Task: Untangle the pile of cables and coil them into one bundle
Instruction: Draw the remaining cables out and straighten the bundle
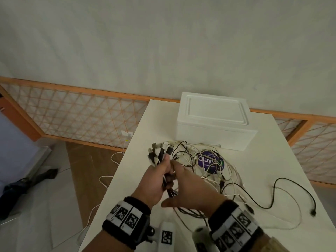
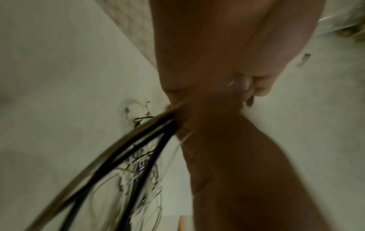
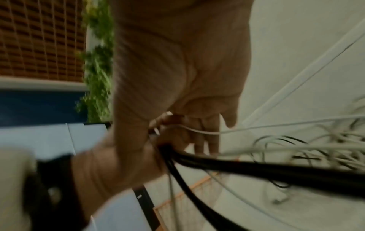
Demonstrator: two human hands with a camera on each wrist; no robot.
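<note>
Black & white cables (image 1: pixel 205 171) sprawl on white table (image 1: pixel 272 160); left hand (image 1: pixel 154 180) fist-grips gathered plug ends (image 1: pixel 160 151), right hand (image 1: pixel 190 190) fingers spread loose alongside, touching cords

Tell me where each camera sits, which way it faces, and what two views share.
Head: on the head, looking forward and down at the white table; shows the left hand, gripping the cables, and the right hand.
Left wrist: along the left hand toward the cables.
Right wrist: along the right hand; left hand opposite.
Shared: all show the cables.
</note>
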